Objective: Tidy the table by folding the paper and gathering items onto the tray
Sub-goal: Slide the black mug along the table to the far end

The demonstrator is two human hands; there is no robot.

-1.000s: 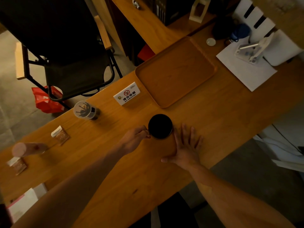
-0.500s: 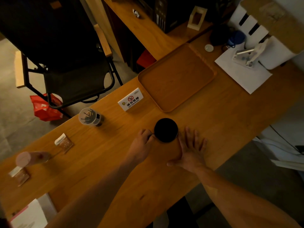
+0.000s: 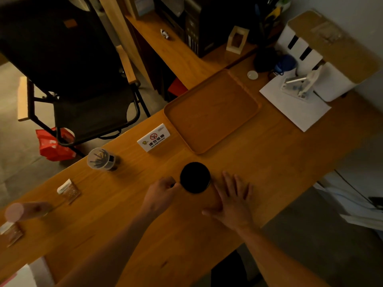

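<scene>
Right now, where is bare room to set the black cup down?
The wooden tray is bare inside. The table is also free between the tray, the white paper and the right hand. It is crowded left of the left hand: jar, packets, no-smoking sign.

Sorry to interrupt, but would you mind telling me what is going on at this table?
A person is tidying it. Their left hand grips the side of a black mug, while the right hand lies flat on the table beside it. The wooden tray beyond holds nothing yet, and the white paper lies unfolded.
</scene>
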